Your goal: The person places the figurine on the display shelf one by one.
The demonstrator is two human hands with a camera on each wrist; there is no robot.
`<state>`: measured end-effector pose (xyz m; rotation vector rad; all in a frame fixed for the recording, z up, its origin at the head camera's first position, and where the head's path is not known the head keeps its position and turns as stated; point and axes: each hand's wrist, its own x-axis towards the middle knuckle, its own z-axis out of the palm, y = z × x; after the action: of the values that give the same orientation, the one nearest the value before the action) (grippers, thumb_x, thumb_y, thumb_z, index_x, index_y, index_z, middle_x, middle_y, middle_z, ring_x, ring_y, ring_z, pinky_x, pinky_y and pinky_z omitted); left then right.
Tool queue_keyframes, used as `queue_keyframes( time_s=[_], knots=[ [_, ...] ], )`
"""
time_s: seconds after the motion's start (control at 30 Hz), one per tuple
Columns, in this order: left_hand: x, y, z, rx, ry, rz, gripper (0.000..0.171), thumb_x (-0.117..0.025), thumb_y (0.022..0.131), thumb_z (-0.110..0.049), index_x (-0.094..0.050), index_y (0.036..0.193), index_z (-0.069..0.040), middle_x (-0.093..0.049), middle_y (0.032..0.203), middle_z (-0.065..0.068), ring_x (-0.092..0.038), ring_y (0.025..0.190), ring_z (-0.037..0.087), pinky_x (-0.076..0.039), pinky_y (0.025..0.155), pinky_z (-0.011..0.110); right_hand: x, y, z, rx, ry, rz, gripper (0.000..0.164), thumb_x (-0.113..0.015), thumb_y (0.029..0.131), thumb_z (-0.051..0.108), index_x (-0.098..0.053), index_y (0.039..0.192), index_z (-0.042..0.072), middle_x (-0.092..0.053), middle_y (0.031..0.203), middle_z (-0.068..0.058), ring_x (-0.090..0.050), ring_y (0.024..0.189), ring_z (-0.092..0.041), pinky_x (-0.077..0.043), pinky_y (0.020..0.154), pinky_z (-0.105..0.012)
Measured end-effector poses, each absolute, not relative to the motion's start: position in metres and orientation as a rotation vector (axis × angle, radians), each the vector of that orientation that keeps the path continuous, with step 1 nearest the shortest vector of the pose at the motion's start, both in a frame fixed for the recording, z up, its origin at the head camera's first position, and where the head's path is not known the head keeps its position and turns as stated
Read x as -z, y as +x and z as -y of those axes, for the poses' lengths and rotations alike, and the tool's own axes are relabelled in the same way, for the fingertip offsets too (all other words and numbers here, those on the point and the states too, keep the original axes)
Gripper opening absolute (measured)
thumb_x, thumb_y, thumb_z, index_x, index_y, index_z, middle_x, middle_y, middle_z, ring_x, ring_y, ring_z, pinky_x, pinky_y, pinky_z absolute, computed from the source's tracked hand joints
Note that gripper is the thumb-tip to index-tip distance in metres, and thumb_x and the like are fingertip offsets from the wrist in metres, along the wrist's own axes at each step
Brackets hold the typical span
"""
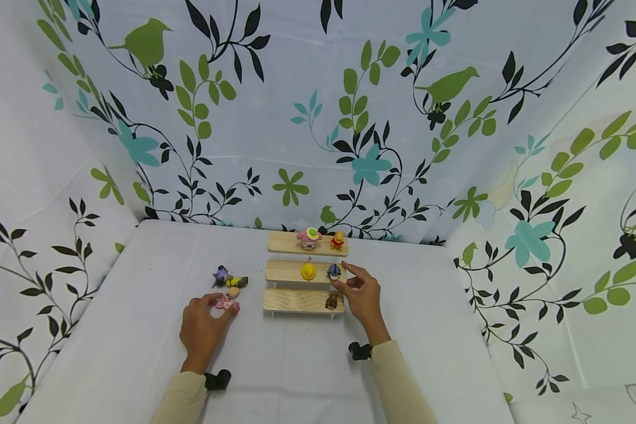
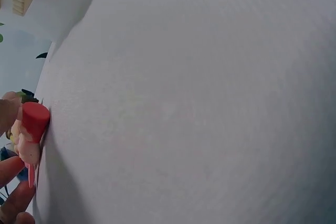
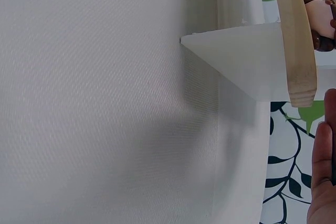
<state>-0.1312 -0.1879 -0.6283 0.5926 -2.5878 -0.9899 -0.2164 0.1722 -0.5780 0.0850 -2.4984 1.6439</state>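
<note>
In the head view, my left hand [image 1: 204, 330] is low at the left, with thumb and fingers about a small pink figurine [image 1: 224, 302]. The left wrist view shows that pink figurine [image 2: 30, 148], with a red part, between the fingertips close to the white surface. Two figurines lie just beyond: a purple-grey one [image 1: 220, 275] and a yellow one [image 1: 236, 281]. My right hand [image 1: 363, 297] pinches a blue-and-white figurine [image 1: 334, 271] at the right end of the middle shelf of a wooden three-tier stand [image 1: 291, 300]. The right wrist view leaves that figurine out.
A yellow figurine [image 1: 308, 271] is on the middle shelf. The top shelf bears a pink-and-green figurine [image 1: 309, 237] and a red-and-yellow bear [image 1: 337, 240]. On the bottom shelf's right end sits a brown figurine [image 1: 331, 300]. Patterned cloth [image 1: 307, 118] hangs behind the white table [image 1: 297, 365].
</note>
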Motion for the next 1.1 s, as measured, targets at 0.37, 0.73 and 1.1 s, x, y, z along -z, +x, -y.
queue_keyframes(
  time_s=[0.37,0.73,1.1],
  knots=[
    [0.625,-0.129,0.18,1.015,0.573,2.62,0.061,-0.094,0.079,-0.04,-0.072,0.128,-0.011,-0.069,0.108,0.015,-0.062,0.1,0.035,-0.043,0.062,0.036,0.575,-0.215,-0.172,-1.665,0.091,2.49,0.054,-0.087,0.087,0.023,-0.073,0.139,0.025,-0.071,0.138,-0.002,-0.067,0.095,-0.017,-0.055,0.081,-0.015],
    [0.627,-0.124,0.173,1.024,0.545,2.623,0.044,-0.093,0.082,-0.027,-0.074,0.117,-0.007,-0.075,0.099,0.013,-0.061,0.092,0.031,-0.036,0.064,0.032,0.577,-0.215,-0.172,-1.664,0.083,2.49,0.055,-0.087,0.087,0.023,-0.072,0.14,0.023,-0.071,0.138,-0.001,-0.067,0.094,-0.016,-0.055,0.081,-0.015],
    [0.62,-0.122,0.17,1.017,0.481,2.617,0.039,-0.092,0.084,-0.024,-0.077,0.113,-0.004,-0.069,0.093,0.013,-0.05,0.079,0.025,-0.033,0.06,0.032,0.576,-0.215,-0.172,-1.67,0.101,2.479,0.055,-0.086,0.088,0.023,-0.071,0.14,0.015,-0.072,0.137,-0.004,-0.067,0.093,-0.019,-0.054,0.079,-0.014]
  ],
)
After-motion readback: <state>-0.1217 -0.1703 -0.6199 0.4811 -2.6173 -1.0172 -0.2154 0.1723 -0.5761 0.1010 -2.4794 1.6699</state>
